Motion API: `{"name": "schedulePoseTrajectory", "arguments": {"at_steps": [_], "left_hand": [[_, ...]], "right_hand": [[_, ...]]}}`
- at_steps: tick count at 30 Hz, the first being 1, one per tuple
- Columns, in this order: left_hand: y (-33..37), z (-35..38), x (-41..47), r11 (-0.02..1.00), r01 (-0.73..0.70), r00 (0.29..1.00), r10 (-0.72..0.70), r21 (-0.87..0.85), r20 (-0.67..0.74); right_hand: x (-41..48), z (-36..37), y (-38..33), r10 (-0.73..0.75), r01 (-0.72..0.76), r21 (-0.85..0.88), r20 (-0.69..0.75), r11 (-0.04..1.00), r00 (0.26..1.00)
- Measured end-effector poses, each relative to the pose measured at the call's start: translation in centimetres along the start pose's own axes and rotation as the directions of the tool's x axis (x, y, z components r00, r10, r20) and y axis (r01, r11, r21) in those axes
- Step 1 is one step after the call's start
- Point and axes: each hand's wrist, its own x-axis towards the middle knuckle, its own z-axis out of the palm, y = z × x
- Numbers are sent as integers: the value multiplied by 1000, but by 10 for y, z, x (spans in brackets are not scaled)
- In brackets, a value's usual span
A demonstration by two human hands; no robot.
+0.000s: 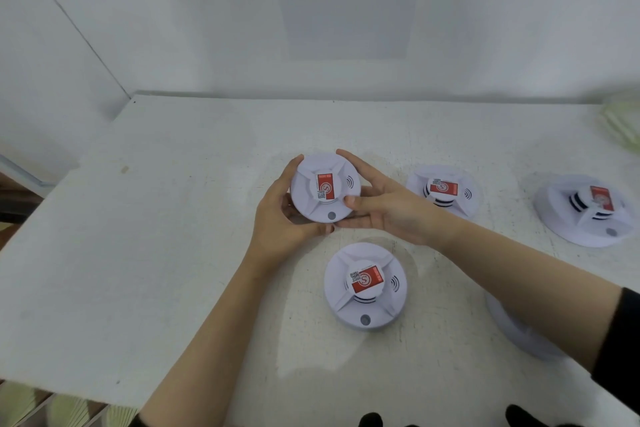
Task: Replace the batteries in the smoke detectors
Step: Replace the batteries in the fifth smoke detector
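The left hand (277, 208) and the right hand (381, 208) are both clamped on one smoke detector (325, 188). The left curls its fingers over the left rim and under the body. The right lays its thumb on the front beside the red label and passes its fingers below, so the two hands almost meet under the lower edge. The detector seems lifted a little off the table (173, 218), with its face toward the camera, and it sits exactly between the two palms. I judge that the step is to open this unit, probably by twisting the front from its back plate. To do it well, one hand should hold the back firmly while the other turns evenly, without pressing the raised centre and without pulling at an angle, because thin plastic catches may break. No battery is visible, and I cannot tell how the back is made. Near the wrists, toward the person, a second detector (365, 286) lies flat on the table. A third detector (443, 192) lies near the right hand, a fourth detector (588, 208) is further right, and a white round piece (512, 329) is partly hidden under the right forearm.
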Motion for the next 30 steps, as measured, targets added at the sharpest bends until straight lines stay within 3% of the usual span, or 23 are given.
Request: {"name": "schedulePoseTrajectory", "arguments": {"at_steps": [30], "left_hand": [[-1, 2, -2, 999, 28, 1000, -28, 23, -6]], "right_hand": [[-1, 1, 0, -4, 4, -17, -10, 1000, 1000]]}}
